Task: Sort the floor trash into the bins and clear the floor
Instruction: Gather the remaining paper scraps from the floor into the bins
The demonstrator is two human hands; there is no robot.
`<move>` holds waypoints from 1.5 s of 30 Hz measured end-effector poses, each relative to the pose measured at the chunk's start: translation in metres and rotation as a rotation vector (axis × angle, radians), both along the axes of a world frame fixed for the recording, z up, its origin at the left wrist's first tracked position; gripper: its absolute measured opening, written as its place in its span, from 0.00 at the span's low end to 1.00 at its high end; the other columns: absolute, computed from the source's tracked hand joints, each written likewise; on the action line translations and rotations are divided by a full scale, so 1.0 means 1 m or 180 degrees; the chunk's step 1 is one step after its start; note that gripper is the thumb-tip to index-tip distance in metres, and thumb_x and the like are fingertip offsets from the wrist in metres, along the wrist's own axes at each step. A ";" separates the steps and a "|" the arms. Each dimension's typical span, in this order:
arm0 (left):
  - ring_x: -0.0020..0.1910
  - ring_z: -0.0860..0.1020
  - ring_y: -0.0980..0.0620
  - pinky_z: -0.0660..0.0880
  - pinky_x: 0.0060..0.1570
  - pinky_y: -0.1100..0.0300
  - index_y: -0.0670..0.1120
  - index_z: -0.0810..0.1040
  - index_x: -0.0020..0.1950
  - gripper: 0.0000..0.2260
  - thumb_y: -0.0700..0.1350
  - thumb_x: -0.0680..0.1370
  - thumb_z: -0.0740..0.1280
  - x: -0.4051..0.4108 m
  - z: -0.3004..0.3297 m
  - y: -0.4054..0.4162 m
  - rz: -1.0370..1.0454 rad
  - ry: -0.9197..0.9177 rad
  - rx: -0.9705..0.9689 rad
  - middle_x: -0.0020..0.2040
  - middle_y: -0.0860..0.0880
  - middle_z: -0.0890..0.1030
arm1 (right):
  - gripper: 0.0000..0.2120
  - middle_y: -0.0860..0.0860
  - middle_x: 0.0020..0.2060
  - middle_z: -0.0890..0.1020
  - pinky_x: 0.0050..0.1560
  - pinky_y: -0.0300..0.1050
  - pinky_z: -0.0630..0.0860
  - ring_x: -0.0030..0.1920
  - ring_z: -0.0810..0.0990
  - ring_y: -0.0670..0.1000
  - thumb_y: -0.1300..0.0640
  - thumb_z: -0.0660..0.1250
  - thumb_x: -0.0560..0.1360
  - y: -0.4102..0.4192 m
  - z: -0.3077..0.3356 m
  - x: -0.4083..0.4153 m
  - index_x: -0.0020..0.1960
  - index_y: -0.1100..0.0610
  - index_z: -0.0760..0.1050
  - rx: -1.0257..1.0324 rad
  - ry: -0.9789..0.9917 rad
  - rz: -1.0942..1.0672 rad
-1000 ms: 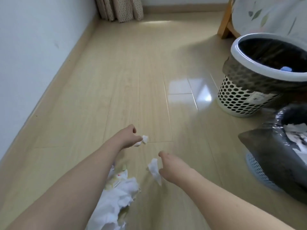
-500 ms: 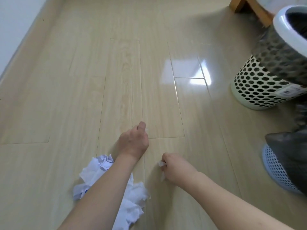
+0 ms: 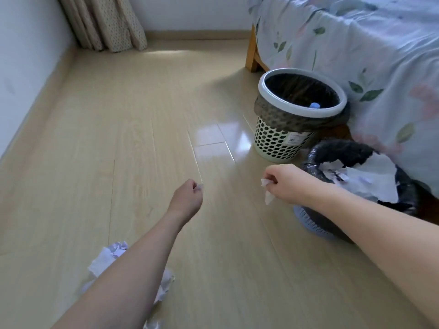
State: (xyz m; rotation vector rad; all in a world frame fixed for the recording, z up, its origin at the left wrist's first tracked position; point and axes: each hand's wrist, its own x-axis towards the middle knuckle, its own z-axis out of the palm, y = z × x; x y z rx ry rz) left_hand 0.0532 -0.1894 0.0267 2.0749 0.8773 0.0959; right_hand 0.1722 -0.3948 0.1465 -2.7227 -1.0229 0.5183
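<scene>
My right hand [image 3: 288,184] pinches a white paper scrap [image 3: 268,193] just left of the blue bin [image 3: 316,225], which has a black liner and is full of torn white paper. My left hand [image 3: 187,198] is curled above the floor and pinches a tiny white scrap [image 3: 201,185] at its fingertips. A pile of crumpled white paper [image 3: 111,257] lies on the floor at the lower left, partly hidden by my left forearm. The white perforated bin [image 3: 278,141] with a black liner stands farther back and holds something with a blue cap [image 3: 315,105].
A bed with a floral cover [image 3: 356,55] fills the right side, its wooden leg [image 3: 251,55] behind the white bin. A wall [image 3: 23,67] runs along the left and curtains [image 3: 104,22] hang in the far corner. Pale wood floor [image 3: 118,138] stretches between.
Both hands have lifted off the floor with their scraps. My right hand has moved right to beside the blue bin. The view has tilted up, showing the bed and both bins.
</scene>
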 end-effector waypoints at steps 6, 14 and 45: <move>0.36 0.73 0.48 0.69 0.36 0.57 0.41 0.74 0.45 0.09 0.45 0.79 0.60 0.086 0.119 -0.112 -0.0932 -0.0561 0.0233 0.40 0.44 0.79 | 0.07 0.51 0.43 0.81 0.38 0.41 0.73 0.41 0.78 0.50 0.53 0.62 0.79 -0.105 0.062 0.076 0.47 0.54 0.76 0.0347 -0.0217 -0.0671; 0.39 0.76 0.50 0.72 0.35 0.59 0.47 0.77 0.45 0.07 0.41 0.77 0.59 0.180 0.166 -0.251 -0.1574 -0.0054 0.0701 0.38 0.51 0.77 | 0.12 0.58 0.55 0.81 0.54 0.46 0.74 0.55 0.79 0.58 0.57 0.59 0.80 -0.200 0.044 0.148 0.56 0.62 0.77 0.0145 -0.0238 -0.1040; 0.51 0.77 0.49 0.73 0.50 0.60 0.46 0.80 0.57 0.12 0.40 0.76 0.62 -0.035 0.125 0.017 -0.0474 0.1322 0.0991 0.55 0.47 0.80 | 0.17 0.53 0.62 0.75 0.57 0.43 0.72 0.61 0.74 0.54 0.61 0.60 0.76 0.044 0.011 -0.018 0.64 0.54 0.72 0.0311 0.0547 0.0456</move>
